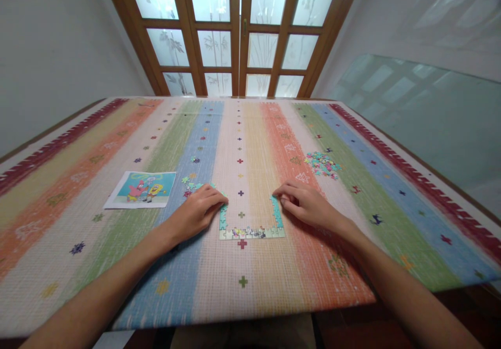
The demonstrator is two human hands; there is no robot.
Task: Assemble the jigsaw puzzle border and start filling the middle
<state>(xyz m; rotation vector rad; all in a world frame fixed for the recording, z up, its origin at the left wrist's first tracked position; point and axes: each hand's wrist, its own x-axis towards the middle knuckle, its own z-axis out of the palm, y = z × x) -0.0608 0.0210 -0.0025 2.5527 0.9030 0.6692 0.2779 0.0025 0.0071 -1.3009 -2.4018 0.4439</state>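
Observation:
A partly joined jigsaw puzzle (252, 233) lies on the striped tablecloth before me as a U-shaped border, with a pale bottom row and teal sides. My left hand (202, 205) has its fingers pinched together at the top of the left side, covering the pieces there. At the top of the right side, my right hand (303, 201) closes its thumb and fingers on the teal edge pieces (276, 211). Several loose puzzle pieces (191, 186) lie just beyond my left hand. A larger heap of mixed puzzle pieces (323, 164) sits past my right hand.
A printed reference picture (146, 188) of cartoon figures lies to the left on the tablecloth (242, 265). A small cluster of pieces (194, 159) rests farther back. Wooden doors with glass panes (239, 36) stand behind the table, and a glass panel (426, 114) leans at right.

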